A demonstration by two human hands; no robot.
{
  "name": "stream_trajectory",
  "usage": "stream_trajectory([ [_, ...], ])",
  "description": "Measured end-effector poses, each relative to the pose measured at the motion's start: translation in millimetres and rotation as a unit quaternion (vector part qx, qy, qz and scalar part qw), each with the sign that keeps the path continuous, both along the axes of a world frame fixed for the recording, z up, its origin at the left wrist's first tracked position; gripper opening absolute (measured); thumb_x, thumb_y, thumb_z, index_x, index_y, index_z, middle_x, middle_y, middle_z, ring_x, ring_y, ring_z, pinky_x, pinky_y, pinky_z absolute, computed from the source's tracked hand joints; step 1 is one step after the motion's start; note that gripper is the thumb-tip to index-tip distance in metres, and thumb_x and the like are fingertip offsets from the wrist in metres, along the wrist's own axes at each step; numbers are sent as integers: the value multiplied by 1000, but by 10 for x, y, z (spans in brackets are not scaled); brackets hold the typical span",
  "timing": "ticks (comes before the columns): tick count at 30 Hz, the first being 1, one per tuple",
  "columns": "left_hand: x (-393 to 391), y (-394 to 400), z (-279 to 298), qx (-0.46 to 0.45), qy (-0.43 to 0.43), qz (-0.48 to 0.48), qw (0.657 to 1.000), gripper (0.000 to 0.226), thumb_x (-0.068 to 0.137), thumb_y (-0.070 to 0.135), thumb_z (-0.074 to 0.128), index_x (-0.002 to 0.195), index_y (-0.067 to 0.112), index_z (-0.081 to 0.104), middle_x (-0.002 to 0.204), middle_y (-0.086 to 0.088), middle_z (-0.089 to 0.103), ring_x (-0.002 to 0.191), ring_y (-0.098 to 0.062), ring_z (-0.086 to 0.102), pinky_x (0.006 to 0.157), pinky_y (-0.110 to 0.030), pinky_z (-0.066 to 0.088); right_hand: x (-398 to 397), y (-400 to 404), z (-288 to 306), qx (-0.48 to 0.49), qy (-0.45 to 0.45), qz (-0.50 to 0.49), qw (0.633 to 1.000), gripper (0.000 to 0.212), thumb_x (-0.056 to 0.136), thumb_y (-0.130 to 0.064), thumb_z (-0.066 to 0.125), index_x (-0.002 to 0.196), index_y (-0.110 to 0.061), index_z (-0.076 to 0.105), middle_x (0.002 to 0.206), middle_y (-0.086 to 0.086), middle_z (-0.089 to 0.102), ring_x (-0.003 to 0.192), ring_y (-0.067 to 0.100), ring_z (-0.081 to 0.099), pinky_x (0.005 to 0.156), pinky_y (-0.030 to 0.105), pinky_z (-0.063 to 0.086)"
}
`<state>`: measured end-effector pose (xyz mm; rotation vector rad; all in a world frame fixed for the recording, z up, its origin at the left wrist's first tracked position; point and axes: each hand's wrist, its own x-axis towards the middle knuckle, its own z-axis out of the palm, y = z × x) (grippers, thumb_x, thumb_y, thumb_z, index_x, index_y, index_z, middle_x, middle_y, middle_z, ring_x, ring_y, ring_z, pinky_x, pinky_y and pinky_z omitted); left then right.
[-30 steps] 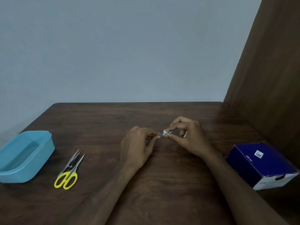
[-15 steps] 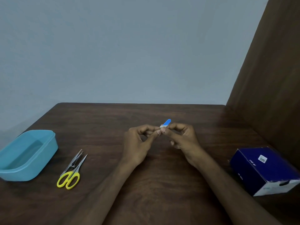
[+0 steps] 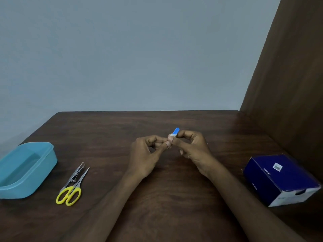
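Pinching blue-white strip [image 3: 175,132]: left hand [image 3: 148,154], right hand [image 3: 194,147]; blue box [image 3: 283,180] label [image 3: 277,167] print unreadable.

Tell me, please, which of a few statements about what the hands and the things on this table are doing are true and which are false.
1. The right hand pinches a small blue and white piece. True.
2. The left hand lies flat on the table. False: its fingers are curled, with the fingertips at the piece's white end.
3. The yellow-handled scissors lie inside the teal container. False: they lie on the table, just to its right.
4. A dark blue box sits on the table on the right hand's side. True.
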<state>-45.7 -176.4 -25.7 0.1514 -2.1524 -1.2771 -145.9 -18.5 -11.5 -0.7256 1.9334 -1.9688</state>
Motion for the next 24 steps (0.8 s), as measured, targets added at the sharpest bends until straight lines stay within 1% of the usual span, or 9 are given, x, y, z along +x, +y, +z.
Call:
stream_trajectory([
  [3, -18, 3, -3, 14, 3, -9, 1000, 2, 94, 30, 82, 94, 29, 85, 83, 18, 81, 80, -3, 77, 69, -21, 56, -20, -10, 7, -31, -20, -18, 999, 17, 88, -18, 86, 96, -5, 80, 97, 1, 80, 53, 7, 48, 46, 14, 36],
  [5, -18, 1, -9, 14, 4, -4, 1000, 2, 93, 29, 83, 93, 29, 85, 82, 17, 81, 78, -2, 76, 69, -19, 54, -45, -13, -2, -61, -43, -39, 996, 22, 87, -19, 86, 99, -1, 78, 86, 5, 73, 51, 8, 44, 43, 16, 32],
  [7, -16, -4, -16, 9, 5, 4, 1000, 2, 92, 30, 84, 93, 28, 85, 81, 18, 81, 77, -1, 75, 68, -17, 53, -65, -8, -7, -75, -53, -47, 995, 16, 87, -20, 86, 96, -8, 81, 77, 4, 66, 50, 8, 42, 42, 17, 29],
  [9, -14, 0, -23, -1, 2, 5, 1000, 2, 92, 29, 84, 93, 29, 86, 81, 20, 80, 77, -1, 74, 67, -13, 50, -87, -1, 2, -97, -66, -58, 991, 5, 88, -21, 85, 89, -16, 82, 80, 2, 66, 50, 7, 42, 41, 17, 28],
  [12, -19, -2, -32, 1, -4, 21, 1000, 2, 92, 28, 84, 91, 29, 86, 79, 20, 79, 74, 2, 72, 64, -12, 49, -131, 30, 45, -164, -101, -103, 976, 9, 92, -21, 82, 84, -20, 78, 85, -6, 72, 48, 5, 44, 40, 18, 27],
  [15, -52, -44, -41, 33, 6, 78, 996, 4, 92, 28, 84, 89, 28, 85, 80, 19, 79, 75, 2, 72, 65, -12, 50, -94, 1, -3, -96, -34, -155, 983, 8, 90, -22, 85, 85, -19, 79, 94, -11, 81, 48, 6, 48, 43, 18, 37],
  [19, -46, -81, -54, 61, 17, 112, 992, 7, 95, 22, 81, 93, 28, 83, 86, 16, 81, 81, 1, 74, 68, -10, 51, 96, -164, -86, -37, 24, -109, 993, 10, 89, -22, 87, 94, -14, 83, 88, 0, 82, 50, 11, 59, 46, 24, 45],
  [21, -15, -92, -54, 37, 14, 125, 991, 8, 96, 20, 79, 95, 27, 83, 86, 17, 81, 81, 3, 74, 67, -10, 52, 161, -209, -101, -10, 48, -66, 997, 9, 89, -18, 87, 95, -14, 82, 90, 6, 82, 52, 15, 64, 48, 27, 50],
  [24, 80, -99, -20, -22, 4, 149, 989, 7, 95, 20, 79, 94, 26, 83, 83, 20, 78, 75, 3, 72, 64, -9, 51, 242, -233, -130, 15, 48, -24, 998, 19, 86, -13, 89, 101, -11, 77, 80, 6, 79, 54, 16, 68, 52, 29, 55],
])
